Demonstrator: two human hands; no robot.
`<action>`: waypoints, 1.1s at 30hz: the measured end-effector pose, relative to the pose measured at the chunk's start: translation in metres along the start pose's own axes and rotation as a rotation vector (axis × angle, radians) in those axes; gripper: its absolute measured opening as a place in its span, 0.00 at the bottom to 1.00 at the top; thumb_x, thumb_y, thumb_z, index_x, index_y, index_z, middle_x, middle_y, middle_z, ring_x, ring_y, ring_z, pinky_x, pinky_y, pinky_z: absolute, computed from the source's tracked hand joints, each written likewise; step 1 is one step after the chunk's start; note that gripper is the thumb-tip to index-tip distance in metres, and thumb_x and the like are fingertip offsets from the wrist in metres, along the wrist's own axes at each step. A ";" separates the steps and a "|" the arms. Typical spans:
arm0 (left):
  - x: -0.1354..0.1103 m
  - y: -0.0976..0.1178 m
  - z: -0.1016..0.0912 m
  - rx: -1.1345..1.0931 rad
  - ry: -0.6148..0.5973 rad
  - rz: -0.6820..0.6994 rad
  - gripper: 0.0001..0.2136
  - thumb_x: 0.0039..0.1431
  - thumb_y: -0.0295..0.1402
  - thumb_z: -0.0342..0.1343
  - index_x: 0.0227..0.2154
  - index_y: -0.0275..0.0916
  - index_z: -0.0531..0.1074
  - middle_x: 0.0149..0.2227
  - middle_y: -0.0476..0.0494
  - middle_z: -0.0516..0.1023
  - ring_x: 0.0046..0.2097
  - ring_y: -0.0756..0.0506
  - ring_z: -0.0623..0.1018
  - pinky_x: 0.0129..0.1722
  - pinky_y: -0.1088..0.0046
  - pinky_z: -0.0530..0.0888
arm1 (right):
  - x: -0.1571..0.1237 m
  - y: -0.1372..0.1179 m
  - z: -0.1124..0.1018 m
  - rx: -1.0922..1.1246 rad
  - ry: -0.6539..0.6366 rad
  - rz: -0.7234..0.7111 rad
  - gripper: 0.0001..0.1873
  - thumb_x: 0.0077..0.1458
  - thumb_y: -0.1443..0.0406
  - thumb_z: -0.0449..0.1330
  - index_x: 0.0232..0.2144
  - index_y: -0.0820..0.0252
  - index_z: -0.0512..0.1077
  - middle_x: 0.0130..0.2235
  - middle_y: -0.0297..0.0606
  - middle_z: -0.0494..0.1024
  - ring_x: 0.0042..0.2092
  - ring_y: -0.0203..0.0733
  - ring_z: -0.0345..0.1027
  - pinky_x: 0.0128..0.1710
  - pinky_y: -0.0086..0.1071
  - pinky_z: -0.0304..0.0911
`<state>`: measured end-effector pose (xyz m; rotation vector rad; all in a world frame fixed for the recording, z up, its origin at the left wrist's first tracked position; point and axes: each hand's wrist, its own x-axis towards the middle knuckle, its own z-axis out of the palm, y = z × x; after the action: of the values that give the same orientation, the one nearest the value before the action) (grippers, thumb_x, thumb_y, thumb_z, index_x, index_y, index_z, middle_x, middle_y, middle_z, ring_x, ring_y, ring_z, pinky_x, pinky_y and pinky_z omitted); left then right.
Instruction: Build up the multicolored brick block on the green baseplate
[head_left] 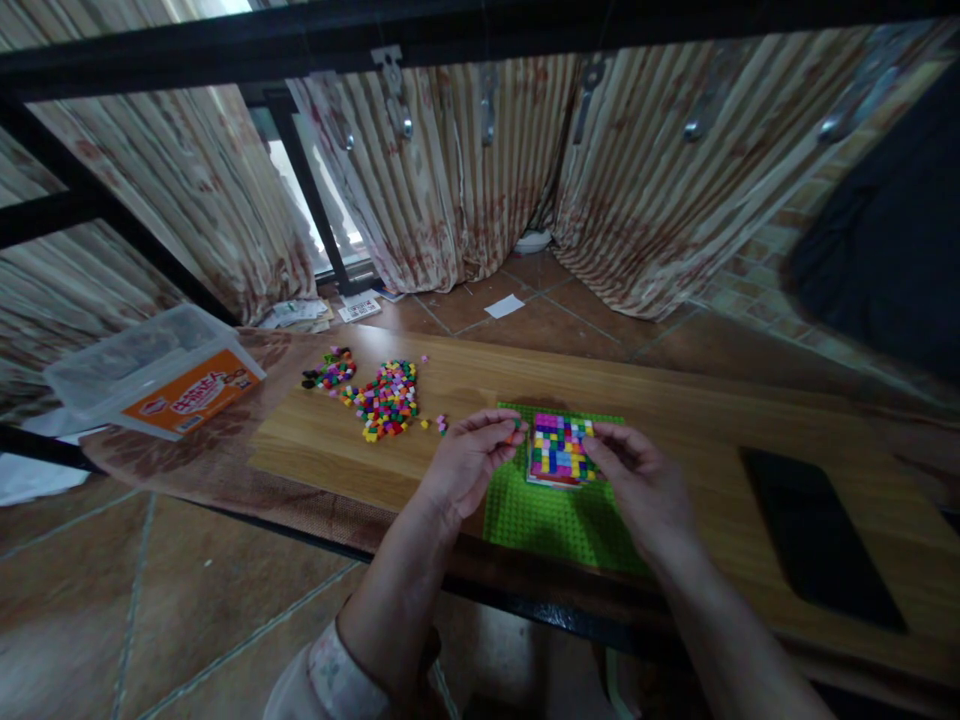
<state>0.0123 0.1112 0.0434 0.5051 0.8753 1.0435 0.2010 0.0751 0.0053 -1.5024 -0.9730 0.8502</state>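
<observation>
A square block of small multicoloured bricks (559, 447) stands on a green studded baseplate (540, 515) on the wooden table. My left hand (469, 465) is at the block's left edge, fingers pinched on a small orange-red brick (512, 432). My right hand (641, 480) rests at the block's right edge, fingers curled against its side. A pile of loose coloured bricks (384, 398) lies to the left, beyond my left hand.
A clear plastic box with an orange label (161, 372) sits at the table's left end. A dark flat rectangle (814, 535) lies on the right of the table (675, 410). Striped curtains hang behind, over a tiled floor.
</observation>
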 end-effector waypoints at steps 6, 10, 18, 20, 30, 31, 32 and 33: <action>0.000 0.000 0.002 -0.008 -0.011 -0.005 0.03 0.49 0.23 0.65 0.29 0.32 0.78 0.28 0.45 0.80 0.30 0.54 0.77 0.30 0.82 0.70 | -0.001 -0.003 0.005 0.047 0.048 -0.015 0.22 0.42 0.51 0.70 0.36 0.59 0.77 0.31 0.34 0.77 0.32 0.37 0.69 0.37 0.36 0.67; 0.000 0.002 0.002 0.001 -0.027 0.002 0.05 0.48 0.24 0.66 0.30 0.31 0.78 0.29 0.45 0.80 0.30 0.54 0.77 0.30 0.82 0.70 | -0.002 -0.003 0.007 0.076 0.053 -0.064 0.21 0.42 0.53 0.70 0.36 0.59 0.76 0.30 0.33 0.76 0.31 0.36 0.69 0.35 0.35 0.68; -0.004 0.002 0.002 0.061 -0.145 0.006 0.10 0.45 0.29 0.70 0.31 0.32 0.79 0.30 0.43 0.81 0.29 0.54 0.76 0.29 0.81 0.68 | -0.005 -0.016 0.004 0.075 0.185 -0.128 0.15 0.50 0.54 0.66 0.35 0.57 0.78 0.34 0.36 0.80 0.35 0.39 0.72 0.40 0.38 0.69; -0.006 0.001 0.004 0.097 -0.177 -0.020 0.11 0.44 0.31 0.71 0.32 0.33 0.80 0.29 0.43 0.81 0.29 0.53 0.76 0.30 0.80 0.68 | -0.009 -0.021 0.003 0.038 0.191 -0.211 0.13 0.52 0.55 0.64 0.34 0.56 0.78 0.35 0.36 0.80 0.36 0.40 0.73 0.41 0.38 0.69; -0.013 -0.003 0.008 0.175 -0.283 -0.062 0.16 0.41 0.33 0.73 0.35 0.35 0.80 0.30 0.47 0.79 0.30 0.53 0.76 0.28 0.80 0.64 | -0.031 -0.029 0.008 -0.221 -0.184 -0.595 0.12 0.60 0.63 0.60 0.45 0.48 0.76 0.45 0.37 0.75 0.47 0.40 0.71 0.47 0.36 0.69; -0.013 -0.004 0.008 0.177 -0.284 -0.063 0.16 0.41 0.33 0.73 0.35 0.36 0.80 0.30 0.47 0.80 0.29 0.53 0.76 0.28 0.80 0.64 | -0.032 -0.030 0.008 -0.222 -0.189 -0.599 0.11 0.60 0.64 0.60 0.45 0.49 0.77 0.44 0.37 0.75 0.47 0.40 0.72 0.46 0.36 0.69; -0.013 -0.004 0.008 0.179 -0.284 -0.062 0.16 0.41 0.33 0.73 0.35 0.36 0.80 0.30 0.47 0.80 0.29 0.53 0.76 0.27 0.80 0.63 | -0.032 -0.030 0.008 -0.223 -0.190 -0.598 0.10 0.60 0.64 0.60 0.43 0.49 0.77 0.43 0.37 0.76 0.46 0.39 0.72 0.45 0.36 0.69; -0.013 -0.005 0.008 0.182 -0.286 -0.061 0.16 0.41 0.33 0.73 0.36 0.36 0.80 0.30 0.47 0.80 0.29 0.53 0.76 0.27 0.80 0.63 | -0.033 -0.031 0.008 -0.223 -0.190 -0.596 0.08 0.60 0.63 0.59 0.41 0.50 0.77 0.42 0.37 0.76 0.45 0.39 0.72 0.45 0.35 0.69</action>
<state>0.0184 0.0972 0.0494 0.7564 0.7286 0.8148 0.1764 0.0505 0.0350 -1.2155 -1.5958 0.4630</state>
